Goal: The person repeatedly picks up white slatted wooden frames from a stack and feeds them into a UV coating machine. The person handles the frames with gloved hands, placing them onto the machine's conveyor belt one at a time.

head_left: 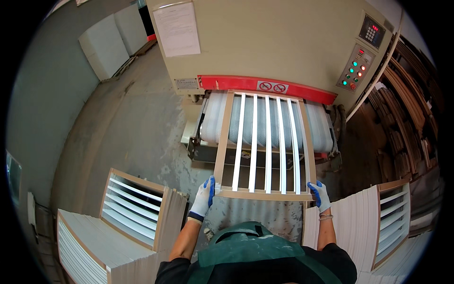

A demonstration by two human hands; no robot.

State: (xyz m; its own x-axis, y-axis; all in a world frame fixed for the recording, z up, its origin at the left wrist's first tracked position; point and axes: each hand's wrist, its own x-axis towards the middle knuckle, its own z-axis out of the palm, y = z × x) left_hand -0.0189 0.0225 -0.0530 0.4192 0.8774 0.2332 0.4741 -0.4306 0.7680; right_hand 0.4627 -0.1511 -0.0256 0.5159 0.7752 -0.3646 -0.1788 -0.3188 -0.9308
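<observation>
A slatted frame (221,142) with wood-coloured edges and several white slats stretches out in front of me. Its far end lies on the pale conveyor belt (215,118) of a large beige machine, right at the red bar. My left hand (204,199), in a white and blue work glove, grips the near left corner. The near right corner is gripped by my right hand (320,195), gloved the same way, with a bracelet at the wrist. The near end of the frame hangs past the belt, held up by both hands. My fingers are partly hidden by the frame's edge.
The beige machine (274,42) has a red bar (236,83) above the belt and a lit control panel (357,66). Stacks of similar frames stand at my left (90,232) and right (350,227). Boards fill a rack (402,99) at the far right.
</observation>
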